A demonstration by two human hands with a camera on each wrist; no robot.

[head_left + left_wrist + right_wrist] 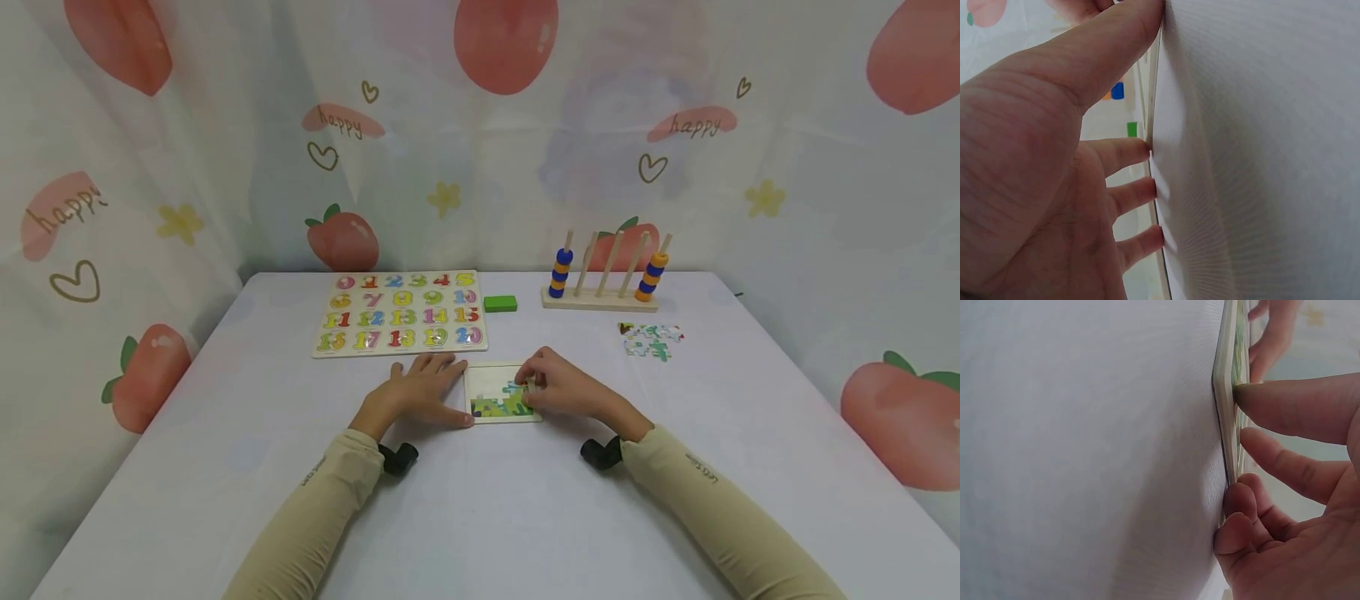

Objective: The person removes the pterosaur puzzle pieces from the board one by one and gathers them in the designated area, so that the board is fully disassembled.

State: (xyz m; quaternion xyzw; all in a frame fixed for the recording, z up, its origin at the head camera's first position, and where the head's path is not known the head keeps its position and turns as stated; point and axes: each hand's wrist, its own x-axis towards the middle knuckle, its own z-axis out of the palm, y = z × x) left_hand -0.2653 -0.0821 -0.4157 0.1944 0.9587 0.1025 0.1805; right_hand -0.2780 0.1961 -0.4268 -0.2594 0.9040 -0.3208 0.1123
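Note:
A shallow wooden jigsaw tray (pixel 504 419) lies flat at mid-table, its lower part filled with green and yellow pieces and its upper part bare wood. Fingers spread, my left hand (pixel 422 392) rests at the tray's left side, the thumb at the lower corner and the index finger at the upper one. My right hand (pixel 566 385) bends over the right side. Its thumb and index finger pinch a small puzzle piece (pixel 527 386) against the tray, mostly hidden by the fingers. In the right wrist view the other fingers (pixel 1235 532) curl at the tray's edge.
Behind the left hand lies a number puzzle board (pixel 400 310), with a green block (pixel 500 303) beside it. A wooden bead rack (pixel 600 303) with blue and orange beads stands at the back right. Several loose puzzle pieces (pixel 651 340) lie in front of it.

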